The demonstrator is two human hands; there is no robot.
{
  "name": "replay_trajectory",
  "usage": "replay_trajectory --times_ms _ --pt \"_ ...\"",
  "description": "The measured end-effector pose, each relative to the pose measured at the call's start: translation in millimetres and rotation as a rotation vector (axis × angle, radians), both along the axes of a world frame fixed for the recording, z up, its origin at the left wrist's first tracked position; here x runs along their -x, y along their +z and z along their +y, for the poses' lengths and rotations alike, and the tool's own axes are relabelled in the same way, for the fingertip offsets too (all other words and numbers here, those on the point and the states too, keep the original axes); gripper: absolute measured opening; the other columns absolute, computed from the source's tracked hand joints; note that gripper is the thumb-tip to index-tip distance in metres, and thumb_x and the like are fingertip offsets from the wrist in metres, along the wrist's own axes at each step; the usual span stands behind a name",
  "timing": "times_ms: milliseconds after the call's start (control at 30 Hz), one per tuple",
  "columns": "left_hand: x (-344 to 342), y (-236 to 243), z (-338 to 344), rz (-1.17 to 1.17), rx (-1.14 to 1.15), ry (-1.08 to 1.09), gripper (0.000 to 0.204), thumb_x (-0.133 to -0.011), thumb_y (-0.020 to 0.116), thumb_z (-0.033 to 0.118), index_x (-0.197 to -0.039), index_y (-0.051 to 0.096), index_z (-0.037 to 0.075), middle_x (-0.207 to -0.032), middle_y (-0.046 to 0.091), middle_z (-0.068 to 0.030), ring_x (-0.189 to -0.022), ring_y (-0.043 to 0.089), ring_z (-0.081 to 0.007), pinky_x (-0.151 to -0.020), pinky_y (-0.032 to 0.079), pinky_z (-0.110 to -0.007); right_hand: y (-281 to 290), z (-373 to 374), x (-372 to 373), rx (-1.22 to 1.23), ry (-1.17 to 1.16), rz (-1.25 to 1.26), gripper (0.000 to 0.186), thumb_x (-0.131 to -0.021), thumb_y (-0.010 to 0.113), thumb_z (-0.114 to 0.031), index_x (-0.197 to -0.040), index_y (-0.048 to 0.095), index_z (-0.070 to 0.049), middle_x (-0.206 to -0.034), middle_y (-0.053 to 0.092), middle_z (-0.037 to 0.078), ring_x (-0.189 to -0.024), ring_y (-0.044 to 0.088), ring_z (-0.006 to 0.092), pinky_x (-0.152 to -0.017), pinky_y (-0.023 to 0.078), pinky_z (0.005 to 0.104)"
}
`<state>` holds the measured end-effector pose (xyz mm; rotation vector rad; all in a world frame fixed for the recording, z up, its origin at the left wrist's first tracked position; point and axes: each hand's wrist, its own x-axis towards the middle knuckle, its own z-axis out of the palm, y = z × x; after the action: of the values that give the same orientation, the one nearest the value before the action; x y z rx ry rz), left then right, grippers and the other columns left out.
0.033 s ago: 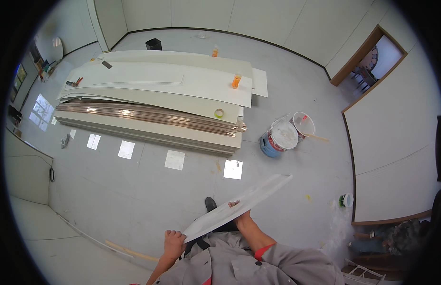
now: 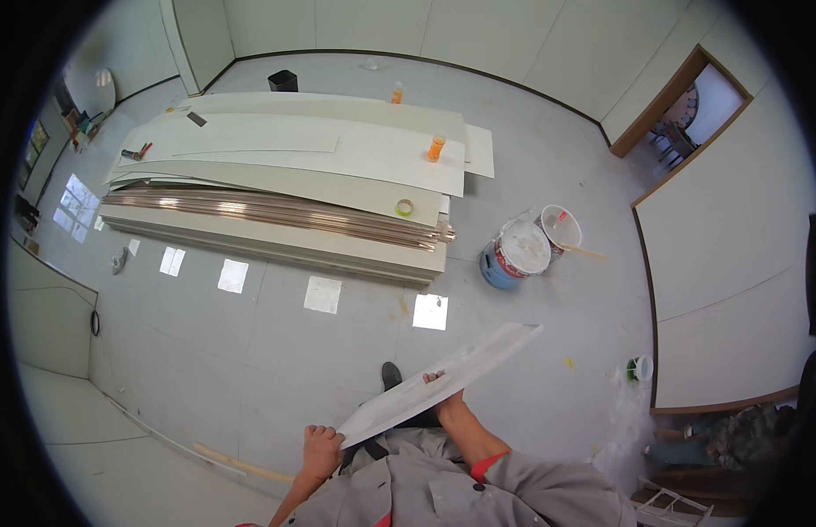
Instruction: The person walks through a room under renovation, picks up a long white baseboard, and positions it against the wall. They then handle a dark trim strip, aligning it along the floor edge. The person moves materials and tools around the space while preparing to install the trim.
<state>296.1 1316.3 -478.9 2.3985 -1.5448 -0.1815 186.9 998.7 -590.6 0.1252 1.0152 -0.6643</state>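
Note:
A long, narrow white board strip [image 2: 478, 362] lies slantwise across my front, its near end low on the left and its far end up on the right. My left hand [image 2: 322, 446] is closed on the near left end, fingers curled over the edge. Farther along, my right hand [image 2: 447, 400] grips the strip around its middle, with the fingertips showing over its upper face. The palm side of the right hand is partly hidden by the strip. My dark shoe [image 2: 390, 376] shows just beyond it.
A stack of pale panels [image 2: 250, 149] with copper-coloured metal strips [image 2: 276, 217] stands ahead; a tape roll [image 2: 404, 207] and an orange bottle [image 2: 436, 149] rest on it. Blue bucket [image 2: 505, 268] and white bucket [image 2: 562, 227] stand right. A person [image 2: 715, 443] is at lower right.

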Motion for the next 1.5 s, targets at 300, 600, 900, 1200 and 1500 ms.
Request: replay_trajectory --times_ms 300,600,900,1200,1500 --pt "-3 4 -20 0.007 -0.086 -0.144 0.021 -0.063 0.073 0.014 -0.082 0.065 0.011 -0.080 0.057 -0.0059 -0.086 0.056 -0.0258 -0.086 0.039 -0.043 -42 2 45 -0.104 -0.134 -0.109 0.049 -0.100 0.032 -0.050 -0.118 0.050 -0.008 -0.108 0.054 0.009 -0.097 0.054 0.0321 -0.111 0.037 0.0509" --pt "-15 -25 -142 0.005 -0.187 -0.253 0.012 -0.067 0.066 0.010 -0.077 0.061 0.010 -0.080 0.055 -0.0064 -0.085 0.054 -0.0257 -0.085 0.039 -0.043 -134 -69 71 -0.132 -0.336 -0.165 0.052 -0.098 0.031 -0.052 -0.127 0.046 -0.012 -0.117 0.050 0.009 -0.114 0.047 0.0306 -0.116 0.025 0.0528" --pt "-66 -63 -237 0.003 -0.289 -0.344 0.010 -0.067 0.062 0.008 -0.077 0.061 0.010 -0.080 0.057 -0.0060 -0.086 0.056 -0.0264 -0.086 0.040 -0.043 -156 -135 42 -0.103 -0.535 -0.465 0.048 -0.100 0.032 -0.049 -0.119 0.045 -0.007 -0.108 0.048 0.009 -0.104 0.048 0.0314 -0.111 0.032 0.0507" --pt "-178 -55 -288 0.020 -0.176 -0.522 0.013 -0.064 0.066 0.011 -0.076 0.063 0.009 -0.079 0.058 -0.0067 -0.085 0.056 -0.0268 -0.085 0.039 -0.043 -219 -128 -23 -0.186 -0.875 -1.048 0.044 -0.101 0.032 -0.046 -0.114 0.044 -0.005 -0.102 0.047 0.010 -0.100 0.048 0.0318 -0.111 0.032 0.0478" --pt "-231 -11 -332 0.022 -0.223 -0.699 0.021 -0.060 0.073 0.011 -0.078 0.062 0.011 -0.082 0.058 -0.0062 -0.087 0.056 -0.0264 -0.087 0.040 -0.044 -115 -150 -60 -0.160 -0.763 -0.237 0.041 -0.101 0.031 -0.045 -0.105 0.046 -0.007 -0.101 0.048 0.010 -0.102 0.048 0.0308 -0.111 0.034 0.0469"
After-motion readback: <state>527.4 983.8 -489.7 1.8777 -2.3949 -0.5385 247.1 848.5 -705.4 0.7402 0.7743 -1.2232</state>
